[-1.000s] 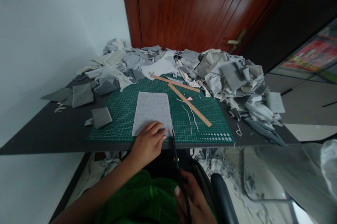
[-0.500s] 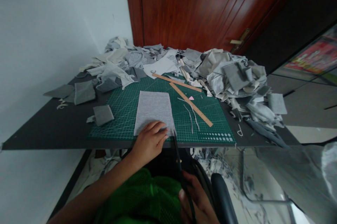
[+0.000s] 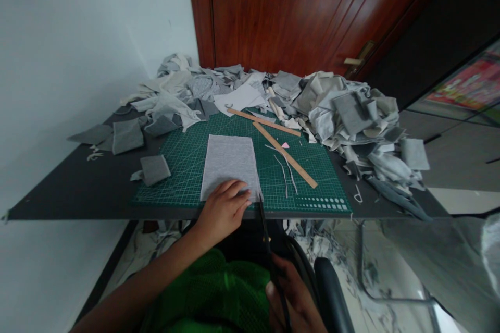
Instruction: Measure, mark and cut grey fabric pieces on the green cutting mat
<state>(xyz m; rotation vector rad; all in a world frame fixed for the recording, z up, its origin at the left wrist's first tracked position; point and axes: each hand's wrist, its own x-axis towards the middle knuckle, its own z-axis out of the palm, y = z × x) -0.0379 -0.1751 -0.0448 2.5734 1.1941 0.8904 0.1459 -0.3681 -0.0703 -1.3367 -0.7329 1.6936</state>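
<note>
Right hand (image 3: 299,294) around scissors (image 3: 266,236), lengthwise toward cloth (image 3: 229,162)

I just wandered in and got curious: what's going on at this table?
A person's left hand rests on a piece of grey cloth lying on a green mat. Their right hand holds dark scissors, with the tip at the cloth's near right corner. To the right of the cloth lie thin strips and a wooden ruler. Loose fabric pieces are heaped toward the back.
</note>
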